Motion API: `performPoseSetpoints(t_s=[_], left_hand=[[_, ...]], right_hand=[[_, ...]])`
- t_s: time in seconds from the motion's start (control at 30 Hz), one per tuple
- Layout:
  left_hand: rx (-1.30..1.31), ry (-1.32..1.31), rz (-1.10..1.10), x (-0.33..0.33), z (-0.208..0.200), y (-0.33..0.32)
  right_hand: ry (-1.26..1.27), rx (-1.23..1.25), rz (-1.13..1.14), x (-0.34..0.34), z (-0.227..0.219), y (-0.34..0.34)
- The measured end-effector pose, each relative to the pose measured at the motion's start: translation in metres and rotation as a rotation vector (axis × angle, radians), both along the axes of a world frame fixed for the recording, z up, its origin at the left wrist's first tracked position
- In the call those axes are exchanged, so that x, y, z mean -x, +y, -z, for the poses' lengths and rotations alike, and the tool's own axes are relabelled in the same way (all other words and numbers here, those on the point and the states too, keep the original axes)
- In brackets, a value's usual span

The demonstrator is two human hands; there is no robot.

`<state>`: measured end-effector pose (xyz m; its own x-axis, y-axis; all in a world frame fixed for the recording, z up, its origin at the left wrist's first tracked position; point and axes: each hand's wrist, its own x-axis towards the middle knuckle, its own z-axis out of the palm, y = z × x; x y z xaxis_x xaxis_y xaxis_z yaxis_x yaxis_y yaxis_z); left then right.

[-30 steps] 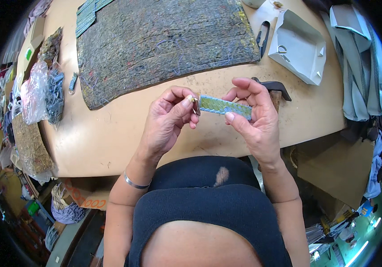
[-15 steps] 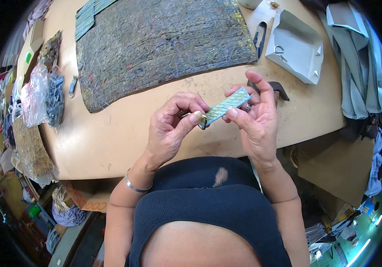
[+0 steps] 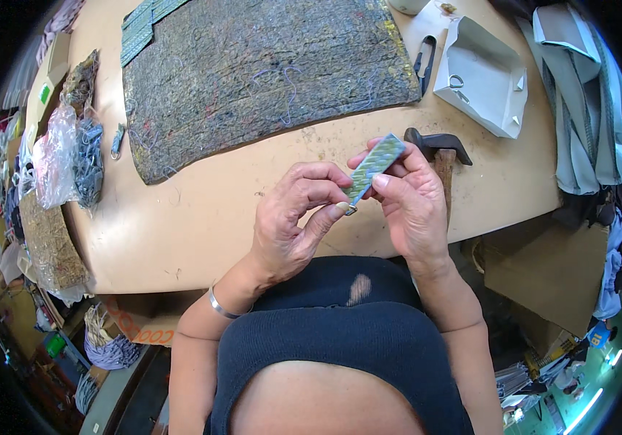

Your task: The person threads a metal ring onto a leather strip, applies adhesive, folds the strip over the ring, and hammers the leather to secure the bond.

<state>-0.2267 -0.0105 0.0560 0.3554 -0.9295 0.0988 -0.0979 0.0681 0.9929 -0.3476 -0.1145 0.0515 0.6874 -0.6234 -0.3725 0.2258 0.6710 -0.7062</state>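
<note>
Above the table's near edge, a short green-and-blue textured strap is held between my two hands, tilted up to the right. My right hand grips its upper part, thumb on the front face and fingers behind. At its lower end sits a small metal ring, pinched by the thumb and fingers of my left hand. Much of the ring is hidden by those fingers. Just beyond my right hand lies a hammer with a dark head and wooden handle.
A worn, fibrous board covers the table's far middle, with green woven pieces on its left corner. At right are a white box lid holding a metal ring, and dark snips. Plastic bags and a small ringed strap lie left.
The strap has turned steeper, its ring end shifting right. My left hand has moved right along with it, and my right fingers have curled in behind the strap, uncovering more of the hammer.
</note>
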Motion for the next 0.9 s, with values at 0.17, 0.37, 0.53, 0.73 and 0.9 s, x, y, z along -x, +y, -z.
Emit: performPoseSetpoints(t_s=[0.17,0.37,0.53,0.73,0.9], left_hand=[[0.027,0.289,-0.101,-0.001,0.005,0.0],[-0.108,0.841,-0.129,-0.007,0.006,0.001],[-0.215,1.024,-0.095,-0.015,0.009,0.001],[-0.239,1.251,0.054,-0.02,0.012,0.002],[-0.246,1.141,0.051,-0.015,0.013,0.004]], right_hand=[[-0.002,0.097,0.004,0.001,-0.003,-0.001],[0.048,0.242,0.031,0.0,0.001,0.006],[0.102,0.199,-0.091,0.003,0.001,0.007],[0.078,0.126,-0.132,0.004,0.0,0.006],[0.091,0.271,-0.211,0.006,-0.004,0.004]])
